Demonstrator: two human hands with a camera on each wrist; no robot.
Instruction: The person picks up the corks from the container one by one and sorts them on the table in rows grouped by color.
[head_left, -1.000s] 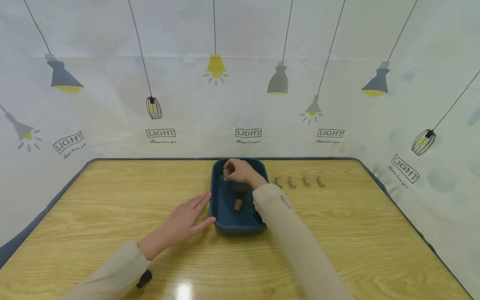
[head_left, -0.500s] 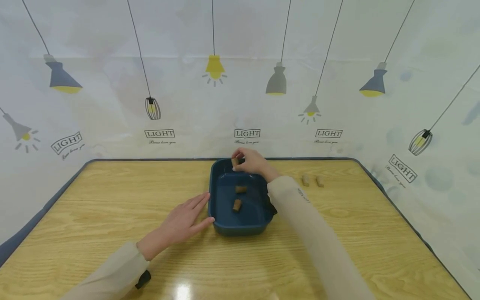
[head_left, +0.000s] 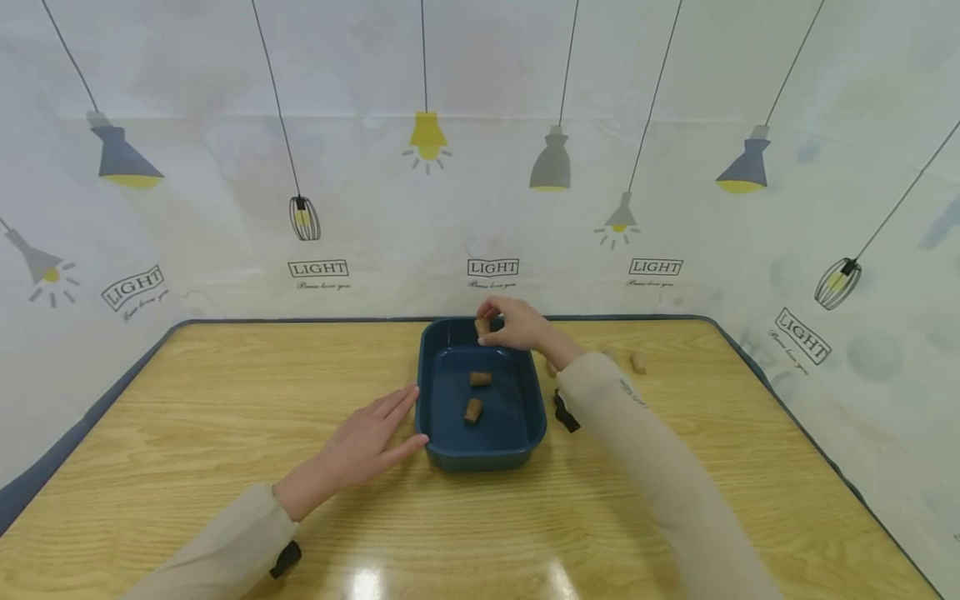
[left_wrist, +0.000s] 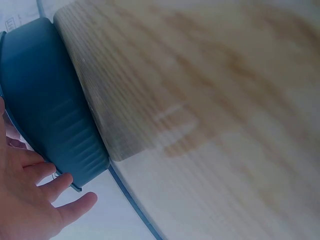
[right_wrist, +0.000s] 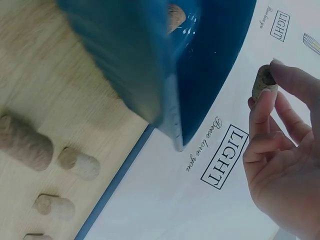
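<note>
A blue rectangular tray (head_left: 483,442) stands on the table, with a cork (head_left: 472,411) and another cork (head_left: 481,379) lying in it. Over its far end, my right hand (head_left: 517,323) pinches a third cork (right_wrist: 263,80) between thumb and fingertips. My left hand (head_left: 363,440) touches the tray's left side, its fingers extended and thumb spread; the left wrist view has those fingers (left_wrist: 57,187) by the tray's outer wall. Right of the tray lie several more corks (right_wrist: 80,164) in a row, partly hidden by my right forearm in the head view.
The wooden table (head_left: 225,400) reaches back to a wall covering (head_left: 375,208) printed with hanging lamps. A black strap end (head_left: 566,412) hangs at my right sleeve, and another black piece (head_left: 286,559) shows by my left sleeve.
With the cork in its fingers, my right hand has moved right and back, from over the tray's left part to its far right end. My left hand has stayed at the tray's side.
</note>
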